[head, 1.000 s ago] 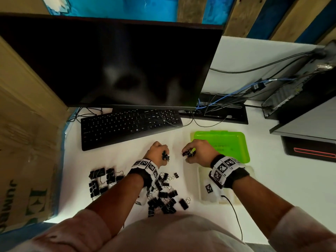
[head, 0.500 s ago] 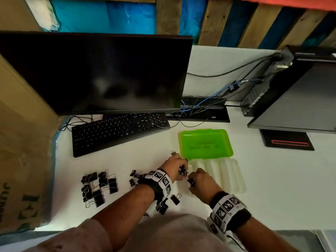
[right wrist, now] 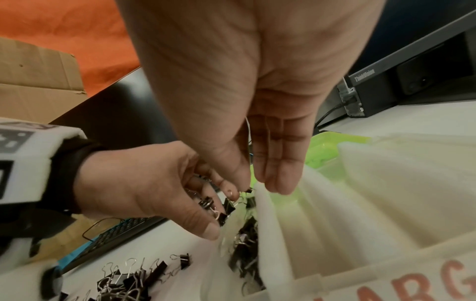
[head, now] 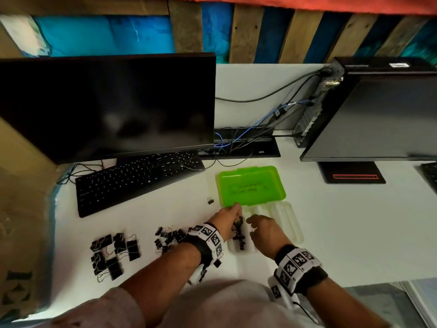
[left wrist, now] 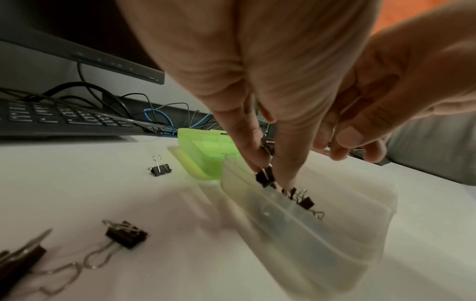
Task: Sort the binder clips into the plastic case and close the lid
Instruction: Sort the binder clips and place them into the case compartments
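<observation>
The clear plastic case (head: 283, 218) lies open on the white desk, its green lid (head: 250, 188) flipped back. My left hand (head: 236, 221) pinches several small black binder clips (left wrist: 265, 177) just above the case's leftmost compartment, where more clips (left wrist: 304, 201) lie. My right hand (right wrist: 270, 185) holds nothing; its straight fingers touch the divider beside that compartment. A pile of small clips (head: 170, 235) sits left of the case, and larger clips (head: 115, 252) lie further left.
One stray clip (head: 210, 200) lies near the lid's left corner. A black keyboard (head: 139, 178) and monitor (head: 106, 107) stand behind, with cables and a second monitor (head: 378, 114) to the right. A cardboard box (head: 21, 209) borders the desk's left edge.
Both hands moved right from the desk onto the case's left compartment. The right hand no longer holds a clip; the left still grips its clips. The head view shifted too.
</observation>
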